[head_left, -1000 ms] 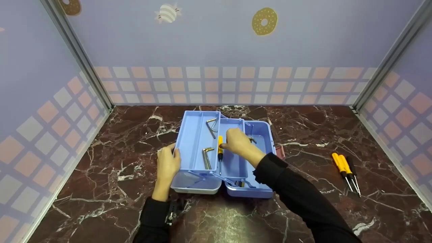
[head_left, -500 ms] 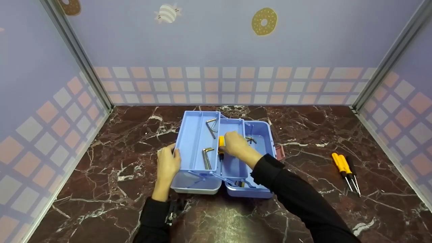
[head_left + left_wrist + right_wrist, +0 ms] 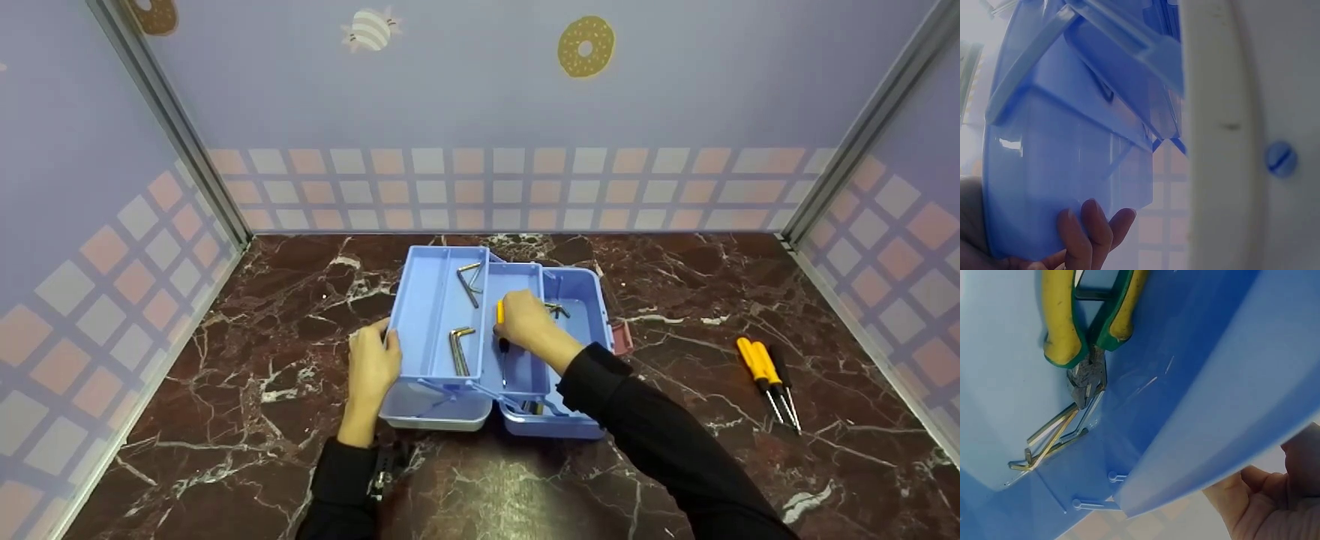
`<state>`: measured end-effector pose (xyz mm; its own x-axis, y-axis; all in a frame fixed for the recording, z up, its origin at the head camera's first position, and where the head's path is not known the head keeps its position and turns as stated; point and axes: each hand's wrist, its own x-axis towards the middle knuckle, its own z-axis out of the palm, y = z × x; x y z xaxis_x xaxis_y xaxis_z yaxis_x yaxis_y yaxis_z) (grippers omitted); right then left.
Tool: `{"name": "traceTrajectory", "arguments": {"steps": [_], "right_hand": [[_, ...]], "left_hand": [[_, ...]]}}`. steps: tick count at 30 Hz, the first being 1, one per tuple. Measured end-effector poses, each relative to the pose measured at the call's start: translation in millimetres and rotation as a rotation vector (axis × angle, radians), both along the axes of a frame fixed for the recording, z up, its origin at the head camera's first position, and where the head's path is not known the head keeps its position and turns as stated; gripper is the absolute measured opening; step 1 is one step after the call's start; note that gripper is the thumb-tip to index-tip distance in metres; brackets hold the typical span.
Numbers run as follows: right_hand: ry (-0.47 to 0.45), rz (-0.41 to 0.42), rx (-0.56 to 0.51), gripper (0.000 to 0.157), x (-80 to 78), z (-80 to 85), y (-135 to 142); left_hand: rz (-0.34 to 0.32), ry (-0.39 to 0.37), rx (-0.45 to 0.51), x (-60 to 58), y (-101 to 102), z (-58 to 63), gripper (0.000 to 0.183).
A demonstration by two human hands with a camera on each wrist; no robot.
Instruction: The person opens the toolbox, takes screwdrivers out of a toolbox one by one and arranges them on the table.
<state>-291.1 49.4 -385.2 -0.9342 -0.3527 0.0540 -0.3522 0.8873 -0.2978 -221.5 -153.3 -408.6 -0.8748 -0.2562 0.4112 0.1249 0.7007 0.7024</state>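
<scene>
My left hand (image 3: 373, 361) grips the left side of the upper tray (image 3: 415, 322) of a blue folding toolbox (image 3: 555, 429). In the left wrist view its fingers (image 3: 1095, 228) curl against the tray's underside. My right hand (image 3: 526, 321) pinches a screwdriver by its yellow and black handle (image 3: 500, 315), over the middle tray (image 3: 530, 371); its shaft points toward the near end. The screwdriver is hidden in the right wrist view, where the hand (image 3: 1275, 500) shows beyond a tray wall. Hex keys (image 3: 460, 349) lie in the upper tray's right compartment, near and far.
Pliers (image 3: 1064, 320) with yellow and green grips and several hex keys (image 3: 1053, 439) lie in the toolbox bottom. Two yellow-handled screwdrivers (image 3: 759, 364) and a black-handled one (image 3: 781, 367) rest on the dark marbled table (image 3: 675, 465) at the right. Patterned walls enclose the table.
The screwdriver has shifted slightly right with my right hand, away from the upper tray's wall, and the fingers now cover more of its handle. My left hand has stayed in place.
</scene>
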Motion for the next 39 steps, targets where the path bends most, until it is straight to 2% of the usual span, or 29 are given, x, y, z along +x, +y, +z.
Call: {"name": "traceTrajectory", "arguments": {"steps": [12,19,22,26,30,39], "right_hand": [[-0.071,-0.091,-0.046,0.021,-4.0,2.8,4.3],[-0.108,-0.151,-0.199,0.018,-6.7,23.0,17.3],[-0.095,-0.169,-0.242,0.019,-7.7,33.1,25.8],[-0.047,-0.189,-0.241,0.020,-10.0,40.9,41.9],[-0.037,-0.236,-0.238,0.020,-12.7,43.9,64.3],[0.023,-0.292,-0.200,0.027,-19.6,40.2,137.5]], "left_hand": [[-0.001,-0.008,0.005,0.2,-0.1,-0.2,0.024],[-0.010,-0.007,0.019,-1.1,0.1,-1.1,0.025],[-0.010,0.001,0.013,-0.8,0.2,-1.1,0.025],[-0.003,-0.001,0.004,-0.3,-0.1,-0.9,0.025],[0.000,-0.020,0.001,0.1,-0.5,-0.3,0.025],[0.002,-0.025,0.020,0.4,0.7,0.0,0.025]]}}
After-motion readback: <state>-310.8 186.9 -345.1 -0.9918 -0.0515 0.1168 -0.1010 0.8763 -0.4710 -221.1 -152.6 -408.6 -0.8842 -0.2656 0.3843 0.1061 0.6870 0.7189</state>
